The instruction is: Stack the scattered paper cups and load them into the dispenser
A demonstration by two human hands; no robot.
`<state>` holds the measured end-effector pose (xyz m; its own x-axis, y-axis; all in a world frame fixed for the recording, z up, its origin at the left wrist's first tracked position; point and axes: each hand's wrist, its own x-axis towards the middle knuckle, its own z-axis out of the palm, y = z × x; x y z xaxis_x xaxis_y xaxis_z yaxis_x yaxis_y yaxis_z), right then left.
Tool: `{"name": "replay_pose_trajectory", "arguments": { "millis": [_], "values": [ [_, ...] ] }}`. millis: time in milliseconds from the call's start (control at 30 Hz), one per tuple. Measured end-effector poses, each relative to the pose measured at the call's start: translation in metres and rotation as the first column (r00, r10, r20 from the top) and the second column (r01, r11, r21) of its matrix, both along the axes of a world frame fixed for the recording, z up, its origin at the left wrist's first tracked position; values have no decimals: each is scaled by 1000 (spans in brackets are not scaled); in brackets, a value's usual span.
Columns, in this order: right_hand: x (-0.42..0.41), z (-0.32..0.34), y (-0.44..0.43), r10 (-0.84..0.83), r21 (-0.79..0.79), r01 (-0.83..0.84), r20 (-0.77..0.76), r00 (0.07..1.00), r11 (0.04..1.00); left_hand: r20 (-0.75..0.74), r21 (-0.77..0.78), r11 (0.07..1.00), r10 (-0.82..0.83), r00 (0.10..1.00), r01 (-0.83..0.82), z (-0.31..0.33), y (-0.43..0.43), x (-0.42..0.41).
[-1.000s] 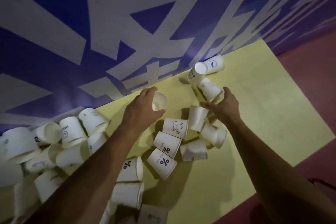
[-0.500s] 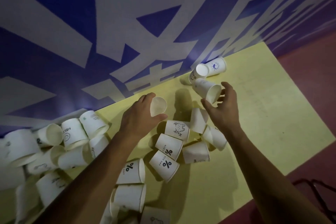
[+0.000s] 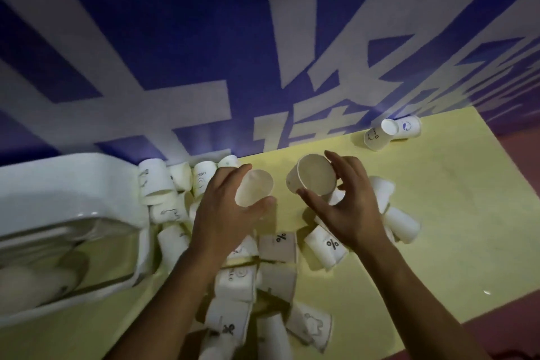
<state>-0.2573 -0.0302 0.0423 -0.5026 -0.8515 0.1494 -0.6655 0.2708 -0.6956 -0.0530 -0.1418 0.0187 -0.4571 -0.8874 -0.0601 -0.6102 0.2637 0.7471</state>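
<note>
Head view. The right hand, fingers curled round the raised cup, newly lifted off the table, faces the left hand, which grips the second cup. The two cups are near but not nested. Loose cups lie beside the dispenser, so stacking has barely begun.

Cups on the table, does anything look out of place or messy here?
Yes. Most cups lie tipped in a heap on the table; a pair lies apart by the wall. The left hand holds one cup, the right hand a second cup, not nested.
</note>
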Motion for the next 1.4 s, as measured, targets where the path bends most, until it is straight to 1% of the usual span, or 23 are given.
{"name": "replay_pose_trajectory", "arguments": {
  "millis": [133, 267, 467, 533, 633, 767, 900, 1100, 1300, 1400],
  "values": [
    [84, 15, -12, 83, -46, -81, 45, 996, 996, -81, 8, 995, 96, 992, -96, 14, 11, 87],
    [170, 25, -23, 142, -93, -131, 123, 982, 987, -141, 18, 990, 143, 980, -142, 28, 23, 176],
    [289, 28, -36, 225, -132, -202, 188, 956, 970, -173, 23, 962, 271, 947, -271, 31, 33, 303],
    [319, 26, -38, 245, -130, -220, 221, 944, 967, -178, 39, 944, 330, 927, -328, 29, 33, 333],
    [354, 22, -43, 276, -129, -250, 245, 929, 960, -138, 39, 923, 384, 913, -383, 23, 28, 369],
    [378, 18, -48, 311, -134, -286, 250, 917, 949, -137, 7, 892, 448, 884, -451, 16, 19, 396],
    [387, 15, -50, 317, -140, -290, 252, 914, 947, -94, -28, 887, 456, 885, -460, 7, 5, 405],
    [390, 12, -49, 291, -86, -278, 251, 923, 957, -49, -12, 921, 388, 920, -389, -9, -12, 400],
    [389, 5, -49, 272, -68, -264, 269, 924, 962, -60, -32, 927, 372, 926, -374, -24, -18, 399],
    [388, -1, -48, 260, -56, -254, 266, 928, 965, -31, -1, 930, 366, 930, -367, -31, -15, 400]
  ]
}}
